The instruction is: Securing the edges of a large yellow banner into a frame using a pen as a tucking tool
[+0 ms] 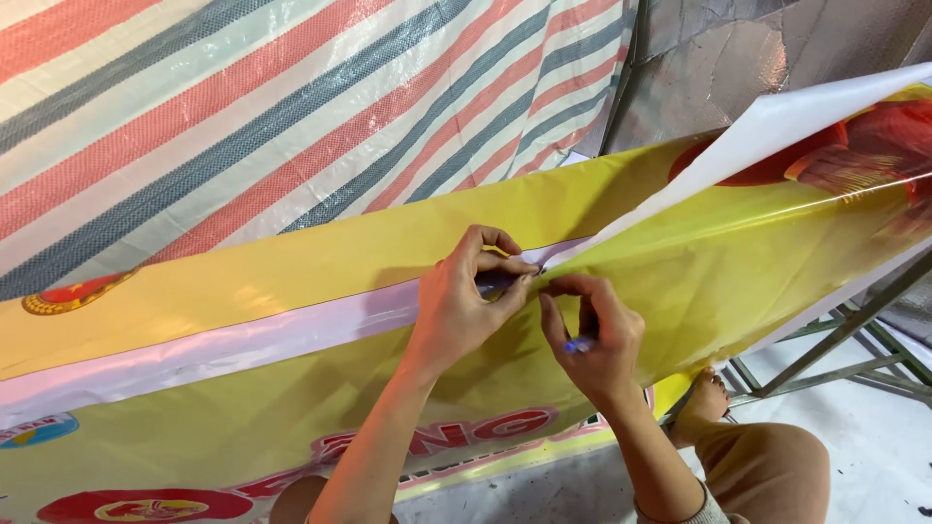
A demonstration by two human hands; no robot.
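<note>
We judge the glossy yellow banner (291,388), spread out below us, thin, limp and slippery, so our left hand (461,301) and right hand (592,340) both pinch its white-backed folded edge (544,264), the right also holding a blue pen (579,344).

We pinch the edge of the glossy yellow banner (291,262) with our left hand (466,301) and right hand (592,335), fingertips meeting at the white strip (243,340) near the centre. A small blue object (580,344) sits in our right palm. At eleven o'clock hangs a striped tarpaulin (291,107); at four o'clock stands a metal frame (835,349).
</note>
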